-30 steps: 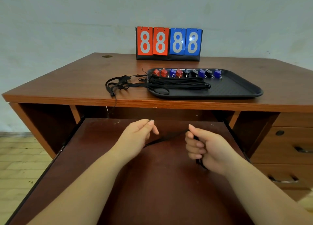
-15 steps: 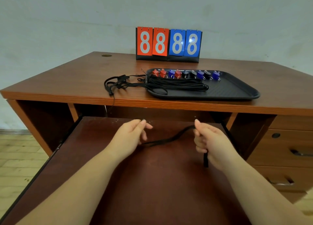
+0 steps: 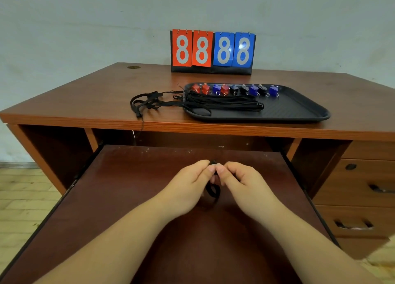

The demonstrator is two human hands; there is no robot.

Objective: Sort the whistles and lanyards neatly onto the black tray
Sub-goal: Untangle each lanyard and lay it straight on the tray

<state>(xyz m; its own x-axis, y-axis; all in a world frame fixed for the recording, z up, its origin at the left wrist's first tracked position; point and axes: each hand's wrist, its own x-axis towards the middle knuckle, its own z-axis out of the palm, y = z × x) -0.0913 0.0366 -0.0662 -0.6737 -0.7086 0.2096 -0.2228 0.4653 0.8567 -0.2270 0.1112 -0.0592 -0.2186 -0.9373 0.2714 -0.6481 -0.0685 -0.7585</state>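
1. Head view, hands: the left hand (image 3: 193, 182) and the right hand (image 3: 239, 180) meet fingertip to fingertip over the pulled-out shelf (image 3: 128, 187) below the surface (image 3: 85, 95). Each has its fingers curled and pinches the same black lanyard (image 3: 212, 190), whose slack hangs in a small loop between the palms.
2. Head view, surface: the black tray (image 3: 299, 108) lies toward the right front edge. A row of red, blue and black whistles (image 3: 235, 89) runs along its back rim, and a bundle of folded lanyards (image 3: 224, 104) lies in front of them, in the tray's left half.
3. A tangle of loose lanyards (image 3: 147, 102) spills off the tray's left rim toward the front edge, one strand dangling over it. A flip scoreboard (image 3: 212, 50) stands at the back edge.
4. Step in hand, as I judge it: folding this lanyard, its ends brought together.
5. Next it probably needs another fold or a flattening, then a carry up to the bundle on the tray; the tangle remains unsorted.
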